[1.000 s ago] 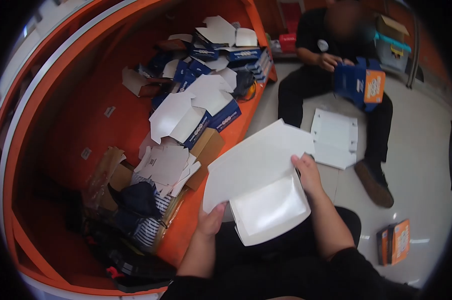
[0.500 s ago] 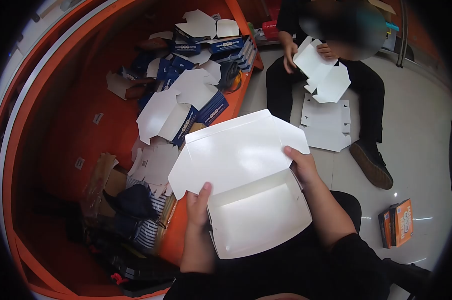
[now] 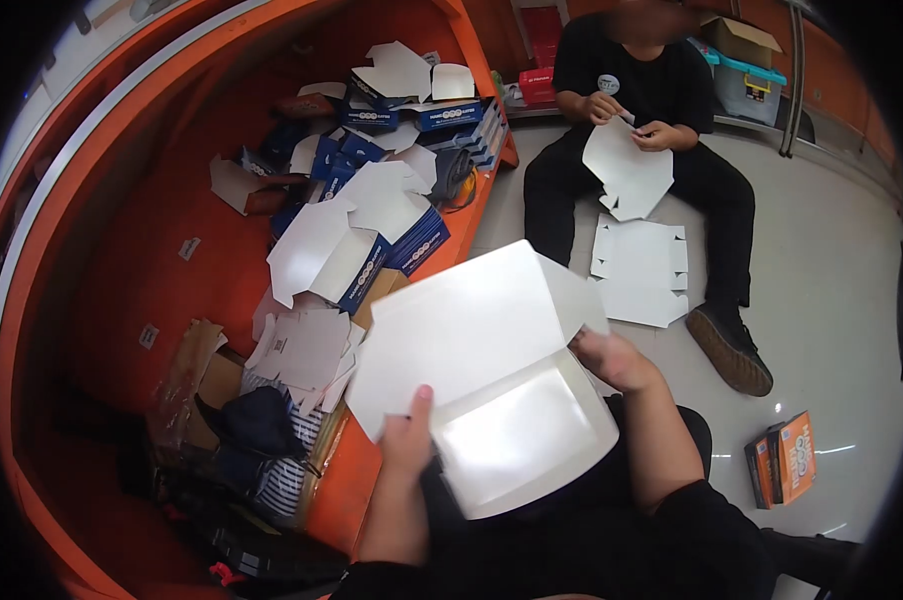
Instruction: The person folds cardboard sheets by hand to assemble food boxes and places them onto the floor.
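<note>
A white cardboard box with its lid raised is tilted in front of me, over my lap. My left hand grips its left side where lid and tray meet, the thumb on the lid's inner face and the other fingers hidden behind. My right hand is at the box's right rear corner, beside the lid's side flap, which is bent at an angle to the lid. That hand is blurred, and its fingers are partly hidden by the flap.
On the orange shelf at left lie blue-and-white boxes, flat cardboard pieces and a dark cap. A person sits opposite, holding a white cardboard sheet; another sheet lies on the floor. Orange boxes are at right.
My right hand has shifted from the lid's inner face to below the side flap, which now bends inward. The box is tilted more. The other person's cardboard sheet has been turned.
</note>
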Demonstrator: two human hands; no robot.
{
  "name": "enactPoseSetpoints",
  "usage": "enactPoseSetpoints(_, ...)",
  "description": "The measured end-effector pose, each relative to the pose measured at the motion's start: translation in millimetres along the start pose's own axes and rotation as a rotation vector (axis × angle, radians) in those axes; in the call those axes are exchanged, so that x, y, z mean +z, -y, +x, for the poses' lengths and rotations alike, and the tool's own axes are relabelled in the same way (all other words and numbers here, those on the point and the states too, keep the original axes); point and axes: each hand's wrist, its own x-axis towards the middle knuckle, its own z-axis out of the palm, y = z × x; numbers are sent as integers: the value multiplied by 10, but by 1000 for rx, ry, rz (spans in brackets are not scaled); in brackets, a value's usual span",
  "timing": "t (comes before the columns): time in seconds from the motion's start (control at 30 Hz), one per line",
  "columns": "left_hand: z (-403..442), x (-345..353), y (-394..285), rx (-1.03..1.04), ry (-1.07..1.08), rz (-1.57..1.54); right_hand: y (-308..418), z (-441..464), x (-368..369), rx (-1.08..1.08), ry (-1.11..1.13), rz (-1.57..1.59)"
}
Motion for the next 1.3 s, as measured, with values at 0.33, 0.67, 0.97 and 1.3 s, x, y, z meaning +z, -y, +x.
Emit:
enactPoseSetpoints(0.33, 92, -2, 66, -120, 57, -155, 178, 101, 250, 205, -167, 617)
enactPoseSetpoints(0.67, -12, -257, 220, 133, 300, -663, 80, 231, 373, 484, -486, 433)
enactPoseSetpoints(0.97, -66, -234, -32, 166, 232, -555, 140, 214, 586, 326, -401, 193)
enactPoseSetpoints(1.3, -122, -305, 94, 50, 3, -291, 250, 201, 648, 160, -191, 242)
